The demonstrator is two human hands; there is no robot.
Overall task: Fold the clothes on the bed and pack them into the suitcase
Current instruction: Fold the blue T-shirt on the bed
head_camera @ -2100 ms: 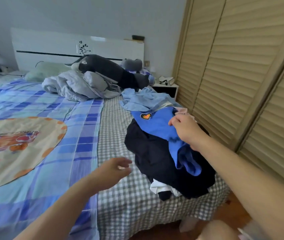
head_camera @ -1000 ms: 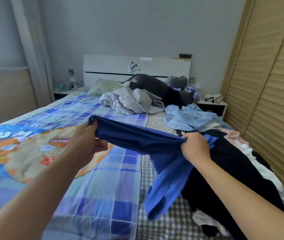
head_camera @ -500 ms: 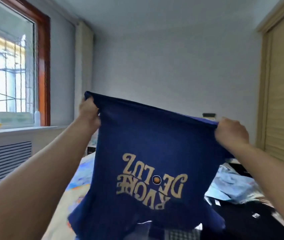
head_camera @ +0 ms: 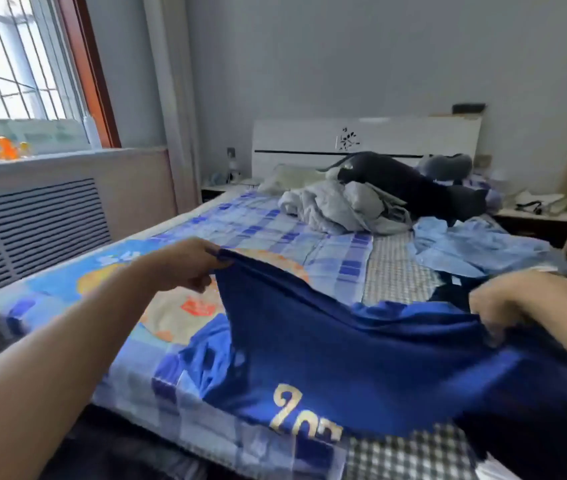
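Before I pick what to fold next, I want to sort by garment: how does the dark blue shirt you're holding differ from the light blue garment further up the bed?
The dark blue shirt is deep navy; the light blue garment is pale. The shirt is held spread between the left hand and the right hand; the garment lies crumpled and untouched. The shirt shows gold lettering; the garment shows none from here. Both are unfolded and over the bed.

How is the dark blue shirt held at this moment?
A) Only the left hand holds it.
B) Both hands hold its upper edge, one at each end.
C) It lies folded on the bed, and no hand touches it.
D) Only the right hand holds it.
B: the left hand and the right hand each grip one end of the upper edge of the shirt, which is spread out over the bed.
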